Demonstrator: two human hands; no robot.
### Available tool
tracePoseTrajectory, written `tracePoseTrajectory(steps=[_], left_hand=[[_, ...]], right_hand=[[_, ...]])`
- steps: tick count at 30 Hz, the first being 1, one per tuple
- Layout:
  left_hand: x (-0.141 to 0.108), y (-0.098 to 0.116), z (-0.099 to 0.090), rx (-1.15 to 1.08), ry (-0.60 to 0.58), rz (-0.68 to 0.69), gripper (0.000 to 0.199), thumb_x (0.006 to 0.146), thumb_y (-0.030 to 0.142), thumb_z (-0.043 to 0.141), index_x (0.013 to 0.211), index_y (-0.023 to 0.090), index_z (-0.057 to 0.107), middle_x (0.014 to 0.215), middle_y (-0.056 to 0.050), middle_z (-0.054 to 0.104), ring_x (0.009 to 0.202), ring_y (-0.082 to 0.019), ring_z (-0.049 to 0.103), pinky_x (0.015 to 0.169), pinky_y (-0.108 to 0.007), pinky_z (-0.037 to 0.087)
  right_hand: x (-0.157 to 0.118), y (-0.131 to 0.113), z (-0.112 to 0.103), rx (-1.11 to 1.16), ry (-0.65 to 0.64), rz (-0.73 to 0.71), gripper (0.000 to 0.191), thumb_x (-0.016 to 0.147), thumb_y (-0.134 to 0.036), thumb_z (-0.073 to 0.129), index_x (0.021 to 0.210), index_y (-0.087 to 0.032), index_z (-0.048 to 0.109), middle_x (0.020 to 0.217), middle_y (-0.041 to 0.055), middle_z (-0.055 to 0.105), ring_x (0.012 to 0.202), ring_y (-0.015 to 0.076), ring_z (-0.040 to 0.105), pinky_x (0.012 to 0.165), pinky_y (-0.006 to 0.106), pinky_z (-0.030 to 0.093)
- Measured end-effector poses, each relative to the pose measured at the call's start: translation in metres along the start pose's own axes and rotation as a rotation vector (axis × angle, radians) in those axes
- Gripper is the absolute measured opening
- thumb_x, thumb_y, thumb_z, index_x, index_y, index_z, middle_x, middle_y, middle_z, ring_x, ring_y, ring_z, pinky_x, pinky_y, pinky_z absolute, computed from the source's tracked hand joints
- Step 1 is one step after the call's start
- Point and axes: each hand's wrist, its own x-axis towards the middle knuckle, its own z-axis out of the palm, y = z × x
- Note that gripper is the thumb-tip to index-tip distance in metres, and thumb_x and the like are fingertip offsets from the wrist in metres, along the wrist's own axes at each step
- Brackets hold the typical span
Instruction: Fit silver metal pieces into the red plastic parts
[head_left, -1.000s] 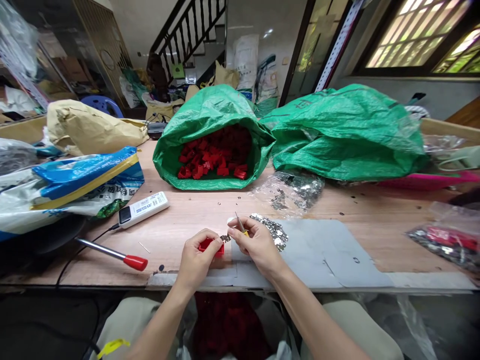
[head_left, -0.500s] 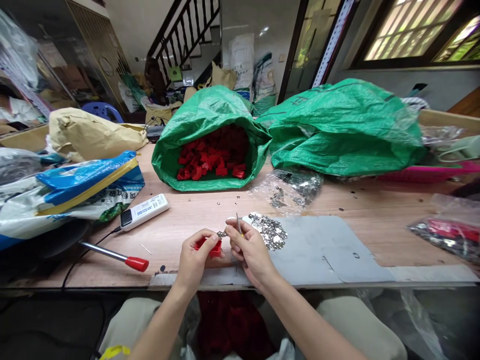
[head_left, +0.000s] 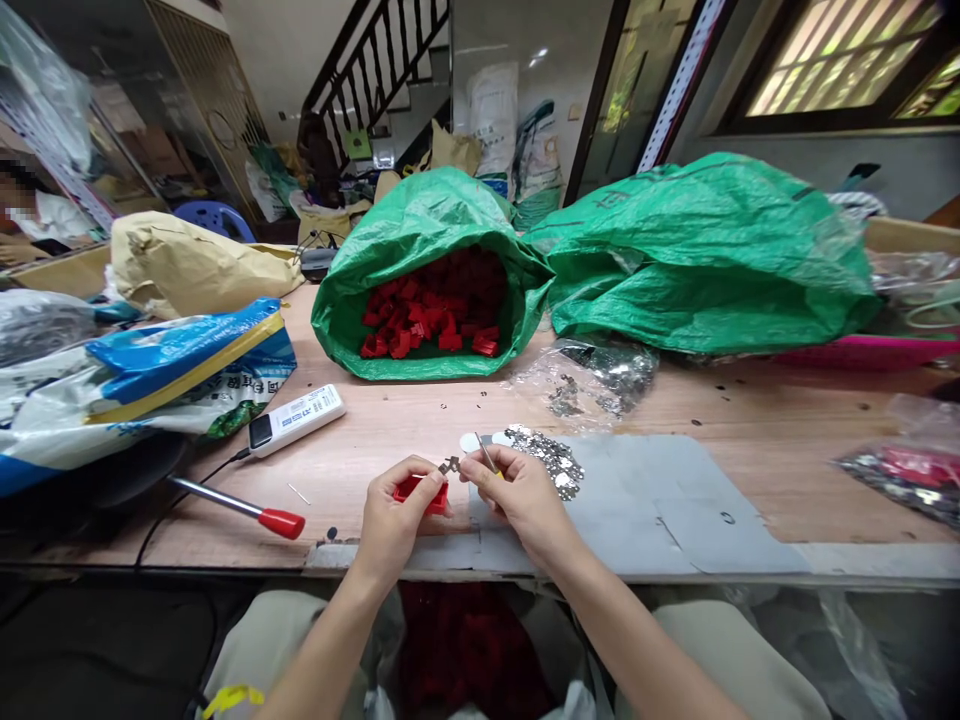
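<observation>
My left hand (head_left: 397, 515) is closed round a small red plastic housing (head_left: 433, 496), its thumb resting along the top. Small dark metal clips (head_left: 448, 466) sit between the fingertips of both hands, just above the housing. My right hand (head_left: 525, 495) is closed too, its thumb and forefinger at the clips. A thin pointed metal tool (head_left: 486, 455) with a bit of yellow at its base sticks up out of that hand; its handle is mostly hidden. Right behind the right hand lies a pile of shiny small metal pieces (head_left: 551, 462) on a grey mat (head_left: 637, 505).
A green sack (head_left: 337, 340) full of red plastic parts (head_left: 427, 320) opens toward me. Beside it lie another green sack (head_left: 705, 260) and a clear bag of metal pieces (head_left: 600, 375). A white handheld device (head_left: 300, 420) and red-tipped lever (head_left: 281, 522) stand left.
My right hand has shifted slightly right, and the tool in it leans more to the left. The metal clips show more clearly between my hands. The whole view has moved a little.
</observation>
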Motion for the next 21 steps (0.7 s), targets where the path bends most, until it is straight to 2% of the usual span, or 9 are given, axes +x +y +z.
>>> tracePoseTrajectory(steps=[3,8,10,14,15,17,21], left_hand=[[-0.001,0.000,0.002,0.141,-0.007,0.041,0.020,0.087,0.033,0.066,0.075,0.017,0.065,0.070,0.001,0.062,0.064,-0.012,0.061,0.065,-0.024,0.048],[-0.002,0.004,0.008,0.332,-0.037,0.152,0.018,0.087,0.026,0.063,0.072,0.018,0.066,0.074,0.000,0.064,0.071,-0.013,0.060,0.069,-0.023,0.046],[-0.002,0.004,0.009,0.337,-0.053,0.150,0.019,0.087,0.026,0.063,0.070,0.018,0.066,0.073,0.000,0.064,0.070,-0.013,0.060,0.068,-0.023,0.047],[0.000,0.001,0.007,0.239,-0.080,0.081,0.020,0.086,0.030,0.063,0.071,0.017,0.066,0.074,-0.001,0.064,0.068,-0.013,0.061,0.065,-0.023,0.049],[0.001,0.000,0.006,0.222,-0.071,0.066,0.020,0.086,0.031,0.064,0.072,0.017,0.066,0.074,-0.001,0.064,0.067,-0.013,0.061,0.064,-0.023,0.050],[0.001,-0.002,0.004,0.205,-0.048,0.031,0.021,0.085,0.034,0.065,0.073,0.017,0.066,0.074,-0.001,0.065,0.066,-0.013,0.061,0.063,-0.022,0.050],[0.001,-0.001,0.004,0.176,0.000,-0.054,0.021,0.083,0.039,0.067,0.084,0.018,0.068,0.074,0.000,0.066,0.061,-0.011,0.061,0.058,-0.021,0.050]], right_hand=[[0.001,0.006,0.003,-0.105,0.131,-0.114,0.032,0.078,-0.051,0.074,0.077,-0.020,0.069,0.054,-0.0049,0.043,0.048,0.0104,0.032,0.046,0.026,0.023],[0.001,0.010,0.005,-0.167,0.154,-0.201,0.026,0.085,-0.043,0.069,0.073,-0.021,0.063,0.065,-0.0015,0.056,0.061,0.0151,0.049,0.056,0.027,0.036],[-0.002,0.011,0.006,-0.240,0.171,-0.274,0.022,0.087,-0.040,0.067,0.076,-0.021,0.064,0.071,-0.0001,0.062,0.068,0.0170,0.055,0.063,0.027,0.041],[-0.011,0.011,0.010,-0.429,0.177,-0.566,0.013,0.093,-0.030,0.061,0.089,-0.021,0.069,0.085,0.0036,0.070,0.079,0.0195,0.063,0.073,0.029,0.045],[-0.012,0.011,0.010,-0.446,0.168,-0.602,0.012,0.093,-0.029,0.060,0.090,-0.021,0.069,0.086,0.0038,0.070,0.079,0.0192,0.063,0.074,0.029,0.045],[-0.012,0.010,0.011,-0.412,0.148,-0.540,0.012,0.093,-0.029,0.061,0.088,-0.021,0.069,0.082,0.0025,0.069,0.075,0.0175,0.062,0.071,0.027,0.044],[-0.006,0.007,0.007,-0.198,0.089,-0.246,0.022,0.088,-0.040,0.066,0.080,-0.020,0.066,0.068,-0.0014,0.060,0.059,0.0136,0.051,0.057,0.025,0.039]])
